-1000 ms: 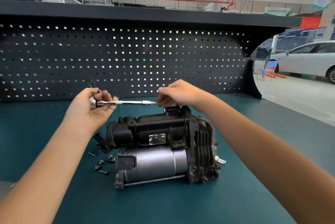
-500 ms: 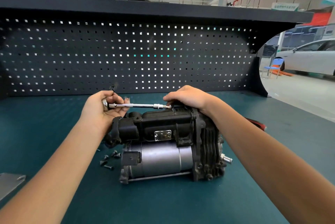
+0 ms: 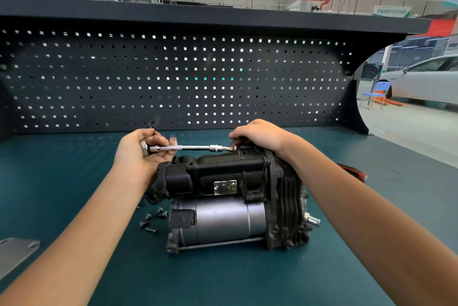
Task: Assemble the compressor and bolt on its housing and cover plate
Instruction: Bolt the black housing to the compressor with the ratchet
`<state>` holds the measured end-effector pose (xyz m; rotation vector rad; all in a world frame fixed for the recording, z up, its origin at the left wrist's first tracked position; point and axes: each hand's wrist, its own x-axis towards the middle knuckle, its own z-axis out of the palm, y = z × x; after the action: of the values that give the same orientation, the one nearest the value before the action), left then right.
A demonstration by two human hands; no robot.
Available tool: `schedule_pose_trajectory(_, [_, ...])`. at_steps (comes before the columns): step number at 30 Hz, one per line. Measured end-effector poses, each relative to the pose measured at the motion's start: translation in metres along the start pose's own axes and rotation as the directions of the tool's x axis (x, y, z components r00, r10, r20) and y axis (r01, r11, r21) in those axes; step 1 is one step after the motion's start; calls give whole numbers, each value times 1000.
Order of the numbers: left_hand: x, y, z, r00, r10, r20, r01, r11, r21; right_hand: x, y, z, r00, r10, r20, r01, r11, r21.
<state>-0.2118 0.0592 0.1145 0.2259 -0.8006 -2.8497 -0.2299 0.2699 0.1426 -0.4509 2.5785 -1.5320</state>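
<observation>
Grey steel plate (image 3: 17, 253), probably the cover, lies flat at my far left on the green mat (image 3: 74, 169). Loose bolts (image 3: 152, 221) sit just beside the compressor (image 3: 230, 196) mid-bench. My left hand (image 3: 138, 154) wraps the driver (image 3: 188, 148) handle, shaft level. The compressor looks like cast metal, heavy and rigid, so I'd grip its finned block, not the plastic fittings. My right hand (image 3: 260, 136) curls over its top at the driver's tip; I cannot tell if it pinches a bolt.

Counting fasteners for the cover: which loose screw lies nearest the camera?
The screw lying sideways, threads visible, in front of the other screws left of the compressor.
</observation>
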Motion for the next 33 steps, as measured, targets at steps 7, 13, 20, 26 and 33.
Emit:
schedule_pose_trajectory(7, [-3, 2, 0, 1000, -11, -25, 13, 996, 93, 0, -1, -1, 1000, -9, 28, 9, 1000, -9])
schedule_pose_trajectory(13, [-2, 4, 1, 999, 50, -2, -46, 923, 382, -1, 0, -1, 999, -17, 39, 18, 1000, -19])
schedule_pose_trajectory(20, [5, -4, -5, 992, -11, -128, 65, 902, 426, 1, -3, 1, 997, 15, -80, -33, 970, -240])
schedule_pose_trajectory(26, [8, -10, -7, 996, 79, -42, -51, 889, 455, 1, 0, -1, 997, -27, -72, 14, 984, -178])
schedule_pose_trajectory(33, [9, -3, -13, 944, 251, 213, -329, 728, 602, 4, 3, -2, 997, -54, -49, 46, 988, -150])
